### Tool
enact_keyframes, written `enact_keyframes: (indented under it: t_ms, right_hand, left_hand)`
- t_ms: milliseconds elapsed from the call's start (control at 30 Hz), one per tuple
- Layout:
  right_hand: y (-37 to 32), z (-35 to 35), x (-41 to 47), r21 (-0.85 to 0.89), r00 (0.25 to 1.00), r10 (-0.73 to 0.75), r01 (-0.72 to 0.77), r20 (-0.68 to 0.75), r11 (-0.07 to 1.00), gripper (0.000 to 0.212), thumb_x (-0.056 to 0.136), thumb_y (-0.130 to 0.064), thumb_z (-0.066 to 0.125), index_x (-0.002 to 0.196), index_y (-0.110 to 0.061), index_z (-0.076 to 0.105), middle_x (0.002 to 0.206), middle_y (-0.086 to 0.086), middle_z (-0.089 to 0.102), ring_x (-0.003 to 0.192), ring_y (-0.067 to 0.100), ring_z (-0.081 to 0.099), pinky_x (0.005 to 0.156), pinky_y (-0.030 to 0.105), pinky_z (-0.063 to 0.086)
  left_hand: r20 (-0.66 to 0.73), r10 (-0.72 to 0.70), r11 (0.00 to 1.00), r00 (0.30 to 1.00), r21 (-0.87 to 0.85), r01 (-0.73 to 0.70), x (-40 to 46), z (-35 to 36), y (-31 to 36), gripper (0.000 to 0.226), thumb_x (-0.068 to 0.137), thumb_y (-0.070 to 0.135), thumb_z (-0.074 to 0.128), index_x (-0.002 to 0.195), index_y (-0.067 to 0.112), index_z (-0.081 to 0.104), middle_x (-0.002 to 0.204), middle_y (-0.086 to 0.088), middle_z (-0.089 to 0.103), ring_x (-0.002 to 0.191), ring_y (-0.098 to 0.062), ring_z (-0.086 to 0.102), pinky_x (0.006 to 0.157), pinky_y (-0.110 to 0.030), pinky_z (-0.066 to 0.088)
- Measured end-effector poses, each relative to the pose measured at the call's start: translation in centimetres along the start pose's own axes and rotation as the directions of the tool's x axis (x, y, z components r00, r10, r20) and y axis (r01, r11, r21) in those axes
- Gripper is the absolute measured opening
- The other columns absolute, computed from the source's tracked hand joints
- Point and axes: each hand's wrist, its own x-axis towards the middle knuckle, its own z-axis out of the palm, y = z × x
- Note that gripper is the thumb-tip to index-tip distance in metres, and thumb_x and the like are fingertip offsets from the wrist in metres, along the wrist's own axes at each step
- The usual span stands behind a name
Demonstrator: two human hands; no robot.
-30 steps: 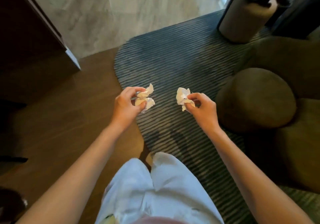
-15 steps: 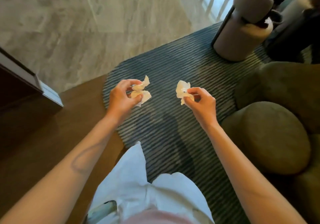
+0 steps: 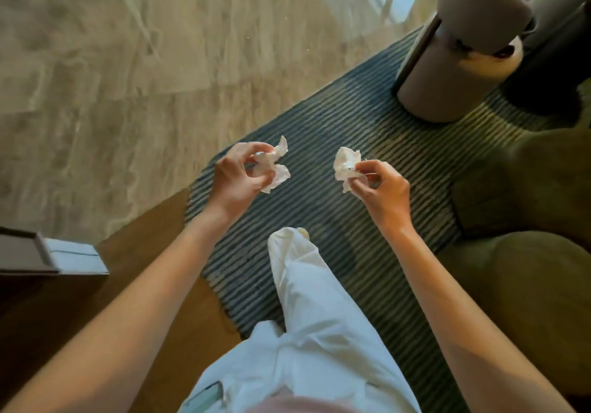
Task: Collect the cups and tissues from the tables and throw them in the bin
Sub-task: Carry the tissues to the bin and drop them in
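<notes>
- Both forearms [image 3: 153, 288] bare, no sleeves in view.
- Loose white trousers [image 3: 307, 316], creased at the knee.
- Pale yellow shoe tip [image 3: 303, 232] at the trouser hem.
- Pinkish shirt edge [image 3: 297, 404] below the trousers' waist.

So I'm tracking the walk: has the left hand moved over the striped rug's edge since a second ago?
Yes. The left hand now hangs at the striped rug corner nearer the pale floor.

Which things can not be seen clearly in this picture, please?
- Bin, cups, tables: none shows in the head view.
- Left tissue: partly hidden by left hand fingers.
- Right tissue: lower part behind right hand.
- Grey cylinder: top cut off by the edge.
</notes>
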Motion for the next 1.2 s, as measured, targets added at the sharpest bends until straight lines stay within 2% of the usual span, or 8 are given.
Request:
enact_keyframes:
  t_ms: [100, 267, 467, 567, 733, 867, 1033, 1200]
  right_hand:
    - [-0.4, 0.2, 7.4, -0.004, 1.0, -0.008, 0.008, -0.029, 1.0, 0.023, 0.079, -0.015, 0.074, 0.102, -0.013, 0.069, 0.101, 0.002, 0.067, 0.086, 0.01, 0.063, 0.07, 0.007, 0.046]
    - [-1.6, -0.1, 18.6, 0.031, 0.999, 0.018, -0.017, -0.044, 0.999, 0.022, 0.08, -0.014, 0.073, 0.101, -0.013, 0.069, 0.1, 0.002, 0.066, 0.083, 0.005, 0.061, 0.069, 0.007, 0.047]
    - [-1.7, 1.6, 31.0, 0.014, 0.998, 0.012, -0.012, -0.062, 1.0, 0.021, 0.079, -0.015, 0.073, 0.1, -0.013, 0.069, 0.099, 0.002, 0.067, 0.084, 0.01, 0.063, 0.068, 0.008, 0.046]
    - [-1.5, 3.0, 37.9, 0.003, 0.997, 0.015, -0.015, -0.077, 1.0, 0.021, 0.079, -0.013, 0.074, 0.1, -0.011, 0.069, 0.1, 0.004, 0.068, 0.083, 0.009, 0.063, 0.068, 0.007, 0.046]
    - [-2.4, 4.3, 50.4, -0.005, 0.984, 0.069, -0.071, -0.167, 0.997, 0.02, 0.079, -0.014, 0.073, 0.099, -0.013, 0.07, 0.098, 0.005, 0.068, 0.076, 0.0, 0.06, 0.067, 0.004, 0.044]
    - [-3.6, 4.7, 58.7, -0.011, 0.964, 0.103, -0.109, -0.247, 0.994, 0.019, 0.081, -0.013, 0.073, 0.1, -0.011, 0.069, 0.099, 0.002, 0.067, 0.078, -0.001, 0.06, 0.069, 0.003, 0.044]
    - [-2.1, 5.1, 67.2, 0.003, 0.944, 0.164, -0.17, -0.286, 0.985, 0.017, 0.082, -0.015, 0.073, 0.099, -0.014, 0.069, 0.098, 0.002, 0.067, 0.085, 0.008, 0.064, 0.075, 0.019, 0.054]
    - [1.0, 3.9, 76.8, 0.016, 0.924, 0.224, -0.231, -0.311, 0.973, 0.016, 0.081, -0.016, 0.073, 0.096, -0.016, 0.069, 0.095, 0.0, 0.067, 0.083, 0.008, 0.063, 0.074, 0.018, 0.052]
  left_hand:
    - [0.027, 0.002, 1.0, 1.0, 0.02, -0.003, 7.9, 0.7, 1.7, 0.038, 0.072, 0.006, 0.079, 0.104, 0.021, 0.066, 0.111, 0.001, 0.064, 0.097, -0.01, 0.064, 0.083, -0.03, 0.057]
    - [0.072, 0.039, 0.998, 0.997, 0.048, -0.043, 19.5, 1.9, 4.2, 0.038, 0.073, 0.006, 0.078, 0.106, 0.021, 0.066, 0.112, 0.002, 0.064, 0.097, -0.008, 0.063, 0.08, -0.023, 0.056]
    - [0.104, 0.052, 0.997, 0.993, 0.054, -0.058, 32.0, 4.3, 4.0, 0.038, 0.072, 0.009, 0.08, 0.105, 0.021, 0.066, 0.11, 0.001, 0.065, 0.095, -0.003, 0.063, 0.076, -0.01, 0.052]
    - [0.147, 0.074, 0.995, 0.986, 0.051, -0.083, 39.5, 5.7, 3.5, 0.037, 0.072, 0.013, 0.08, 0.105, 0.022, 0.066, 0.109, 0.004, 0.065, 0.096, -0.002, 0.063, 0.077, -0.011, 0.052]
    - [0.198, 0.135, 0.99, 0.971, 0.016, -0.141, 54.4, 7.2, 5.0, 0.038, 0.072, 0.01, 0.08, 0.107, 0.019, 0.066, 0.11, 0.002, 0.064, 0.096, -0.006, 0.064, 0.077, -0.011, 0.052]
    - [0.28, 0.169, 0.984, 0.945, 0.013, -0.18, 64.7, 8.5, 6.4, 0.039, 0.071, 0.007, 0.08, 0.107, 0.016, 0.066, 0.109, 0.0, 0.064, 0.094, -0.008, 0.063, 0.077, -0.011, 0.052]
    - [0.347, 0.159, 0.985, 0.924, 0.006, -0.172, 74.8, 11.8, 6.4, 0.04, 0.069, 0.002, 0.078, 0.105, 0.015, 0.068, 0.104, 0.002, 0.063, 0.091, -0.009, 0.063, 0.073, -0.008, 0.05]
    - [0.398, 0.129, 0.99, 0.908, -0.006, -0.138, 85.1, 17.3, 6.8, 0.039, 0.069, 0.0, 0.078, 0.102, 0.018, 0.068, 0.104, 0.001, 0.063, 0.09, -0.007, 0.063, 0.071, -0.007, 0.049]
